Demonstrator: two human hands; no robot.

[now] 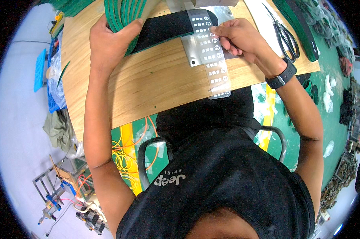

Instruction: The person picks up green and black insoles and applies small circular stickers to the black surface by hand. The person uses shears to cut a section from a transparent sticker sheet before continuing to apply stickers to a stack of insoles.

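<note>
My left hand is closed round a fanned stack of green-edged insoles at the far left of the table. From under that hand a black insole with a green edge reaches right, its rounded end on a metal plate. Across this end lies a clear strip of white printed labels, which hangs toward me over the table's front edge. My right hand pinches the strip's right side between thumb and forefinger, beside the insole's tip. The other fingers curl below.
Black-handled scissors lie on a white sheet at the right of the wooden table. More green-edged black insoles are stacked along the right edge. A metal block stands behind the strip. Orange and yellow hoses run across the floor.
</note>
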